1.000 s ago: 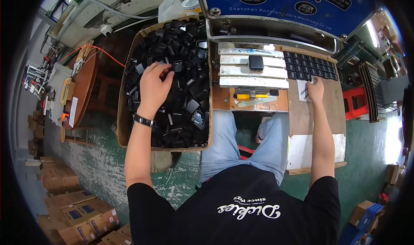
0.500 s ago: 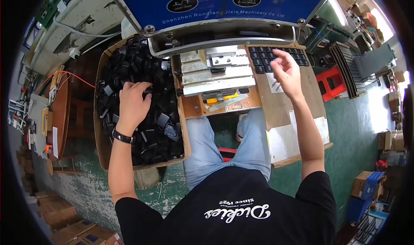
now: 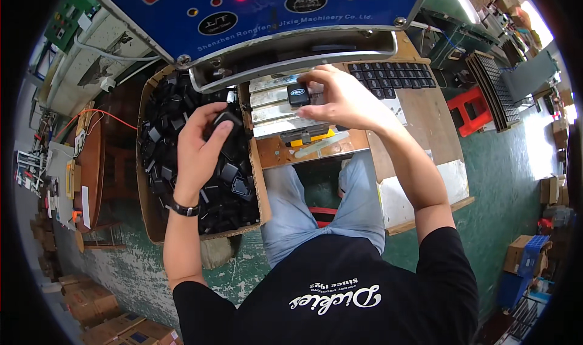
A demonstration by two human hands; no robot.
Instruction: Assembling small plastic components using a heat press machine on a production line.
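Observation:
My left hand (image 3: 199,147) is closed on a black plastic cover (image 3: 226,120), gripped between thumb and fingers over the right side of the cardboard box (image 3: 265,202). Many similar black pieces (image 3: 173,120) fill that box. Thumb and fingertips of my right hand (image 3: 349,99) close around the near and far edges of another black cover (image 3: 297,94) with a pale oval print. This printed cover is at the metal fixture (image 3: 267,111), under the front of the blue machine (image 3: 261,17).
Rows of printed black covers (image 3: 388,75) lie on the brown board (image 3: 419,126) at the right. A metal bar (image 3: 291,70) spans the machine's lower front. A red stool (image 3: 469,114) stands beyond the board. Yellow-handled tool (image 3: 310,140) lies below the fixture.
My right hand has moved left from above the board to the fixture and taken hold of the printed cover there. My left hand has risen from the pile with a black cover.

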